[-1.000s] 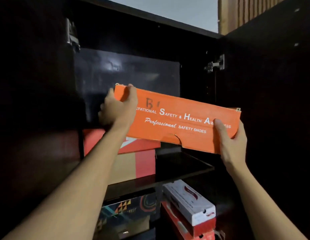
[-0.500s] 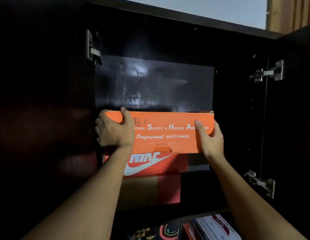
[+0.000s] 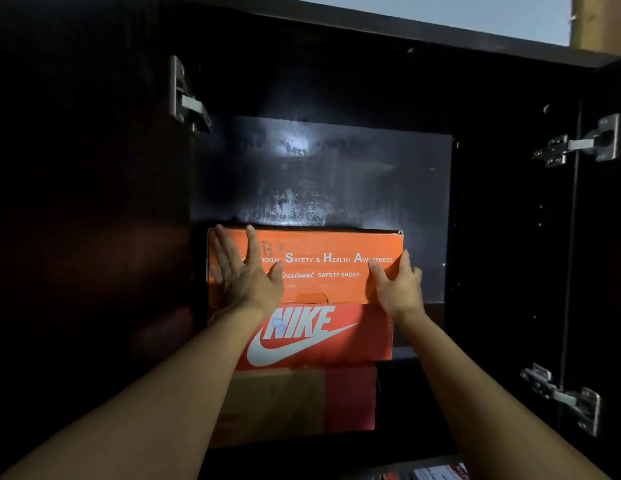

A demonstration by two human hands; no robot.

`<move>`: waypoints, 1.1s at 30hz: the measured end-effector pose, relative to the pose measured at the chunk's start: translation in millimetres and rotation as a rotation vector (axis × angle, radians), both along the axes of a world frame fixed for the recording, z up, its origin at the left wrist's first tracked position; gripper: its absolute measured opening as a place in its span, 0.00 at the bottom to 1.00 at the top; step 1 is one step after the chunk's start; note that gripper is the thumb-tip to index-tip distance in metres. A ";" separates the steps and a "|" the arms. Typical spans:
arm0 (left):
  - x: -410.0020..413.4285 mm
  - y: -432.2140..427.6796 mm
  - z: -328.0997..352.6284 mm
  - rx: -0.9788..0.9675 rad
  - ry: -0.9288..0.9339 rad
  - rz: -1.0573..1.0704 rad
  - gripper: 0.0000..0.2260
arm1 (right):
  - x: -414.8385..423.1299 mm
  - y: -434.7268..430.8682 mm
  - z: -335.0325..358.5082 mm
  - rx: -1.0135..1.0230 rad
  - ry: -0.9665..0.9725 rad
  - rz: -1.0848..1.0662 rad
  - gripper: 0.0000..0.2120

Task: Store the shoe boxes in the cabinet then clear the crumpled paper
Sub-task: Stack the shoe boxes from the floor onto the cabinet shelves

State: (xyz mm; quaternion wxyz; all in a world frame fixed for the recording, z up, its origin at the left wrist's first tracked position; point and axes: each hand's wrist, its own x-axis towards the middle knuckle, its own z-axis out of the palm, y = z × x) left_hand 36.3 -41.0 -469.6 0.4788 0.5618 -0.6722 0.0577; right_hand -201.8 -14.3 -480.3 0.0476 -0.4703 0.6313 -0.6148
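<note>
An orange safety-shoe box (image 3: 323,268) lies level on top of a red Nike box (image 3: 319,336), which rests on a brown and red box (image 3: 295,407), all stacked at the left of the dark cabinet's upper compartment (image 3: 337,174). My left hand (image 3: 245,271) lies flat on the orange box's front face, fingers spread. My right hand (image 3: 397,287) wraps the box's right end, thumb on the front. No crumpled paper is in view.
Both cabinet doors stand open, with metal hinges at the left (image 3: 186,95) and right (image 3: 579,143), (image 3: 565,396). Dark free space lies right of the stack. More boxes (image 3: 437,472) peek out from the shelf below.
The orange box went from tilted in the air to level on the Nike box, pushed deeper in. My left hand opened from gripping its corner to lying flat on the front.
</note>
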 end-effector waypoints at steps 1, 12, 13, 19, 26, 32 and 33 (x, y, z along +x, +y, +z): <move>-0.7 -0.5 0.7 0.009 -0.008 0.001 0.37 | 1.0 -1.3 -0.4 0.003 -0.005 0.002 0.39; 0.4 7.2 -43.1 -0.027 -0.046 0.007 0.37 | 20.2 17.6 -38.5 0.003 -0.110 0.090 0.42; -0.6 7.3 -46.5 -0.027 -0.046 0.002 0.37 | 17.3 20.3 -37.6 0.009 -0.094 0.124 0.44; -30.8 33.2 -75.3 -0.053 -0.026 -0.049 0.32 | -4.9 50.1 -51.0 0.048 -0.032 0.188 0.39; -107.1 89.0 -137.2 -0.068 0.017 -0.602 0.20 | -37.0 143.4 -104.6 0.103 0.028 0.041 0.23; -174.3 169.2 -189.1 0.306 0.022 -0.988 0.10 | -68.4 272.8 -183.8 0.212 0.097 -0.167 0.19; -185.7 186.9 -199.1 0.342 0.002 -1.039 0.10 | -73.8 298.3 -200.5 0.232 0.102 -0.206 0.18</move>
